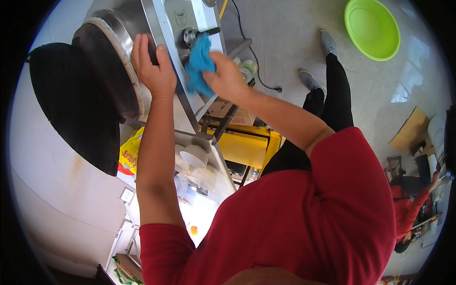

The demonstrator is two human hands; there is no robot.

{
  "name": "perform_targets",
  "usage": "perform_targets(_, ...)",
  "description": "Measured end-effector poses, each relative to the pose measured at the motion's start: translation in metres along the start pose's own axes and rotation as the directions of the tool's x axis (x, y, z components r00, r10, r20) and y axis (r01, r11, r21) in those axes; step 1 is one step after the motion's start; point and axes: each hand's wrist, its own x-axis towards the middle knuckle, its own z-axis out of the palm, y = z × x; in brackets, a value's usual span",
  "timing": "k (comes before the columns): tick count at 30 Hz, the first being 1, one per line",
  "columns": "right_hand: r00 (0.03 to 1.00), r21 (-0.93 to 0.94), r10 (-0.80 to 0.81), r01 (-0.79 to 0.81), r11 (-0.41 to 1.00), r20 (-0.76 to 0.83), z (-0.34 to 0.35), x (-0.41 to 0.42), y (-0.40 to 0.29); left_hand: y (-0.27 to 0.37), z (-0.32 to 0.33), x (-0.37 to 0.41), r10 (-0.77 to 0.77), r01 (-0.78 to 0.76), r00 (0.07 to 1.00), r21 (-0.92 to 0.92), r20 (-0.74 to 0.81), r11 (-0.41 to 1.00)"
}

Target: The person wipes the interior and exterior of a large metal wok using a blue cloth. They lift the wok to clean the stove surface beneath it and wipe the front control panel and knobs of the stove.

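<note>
My left hand [154, 71] rests flat on the stainless steel top of a cooking range [142, 21], its thumb spread from the fingers. Close beside it is a dark round pan [107, 67] with a pale, crusty ring [123, 58] around its rim. A blue cloth [200, 66] is bunched in my right hand [226, 76], pressed to the range's steel front panel [178, 32]. The cloth, slightly blurred, partly covers a round metal control [190, 36] with a black lever handle [213, 31].
A black wok or lid [76, 110] stands tilted by the wall. White bowls [194, 156] sit on a steel side table [222, 156], near a yellow packet [131, 149]. A black cable [244, 34] and a green basin [372, 30] lie on the floor. Another person [409, 210] is at far right.
</note>
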Motion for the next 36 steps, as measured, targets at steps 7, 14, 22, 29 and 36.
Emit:
perform_targets(7, 0.929, -0.016, -0.347, 0.347, 0.938, -0.128, 0.011, 0.154, -0.038, 0.003, 0.000, 0.006, 0.001, -0.001, 1.000, 0.010, 0.008, 1.000)
perform_targets(14, 0.989, 0.036, -0.142, 0.140, 0.989, 0.036, 0.021, 0.099, -0.024, 0.002, 0.001, 0.005, 0.002, -0.002, 1.000, 0.030, 0.010, 1.000)
perform_targets(22, 0.916, 0.099, 0.049, -0.096, 0.990, 0.399, 0.012, 0.014, 0.004, 0.006, -0.002, 0.006, -0.013, 0.013, 0.999, 0.012, 0.045, 1.000)
perform_targets(29, 0.954, 0.095, 0.005, -0.035, 0.995, 0.301, -0.010, 0.038, -0.017, 0.007, -0.005, 0.007, -0.028, 0.027, 0.997, 0.013, 0.069, 1.000)
perform_targets(36, 0.913, -0.105, -0.384, 0.373, 0.922, -0.137, -0.006, 0.188, -0.074, 0.004, -0.004, 0.004, -0.009, 0.009, 0.998, 0.004, 0.054, 1.000)
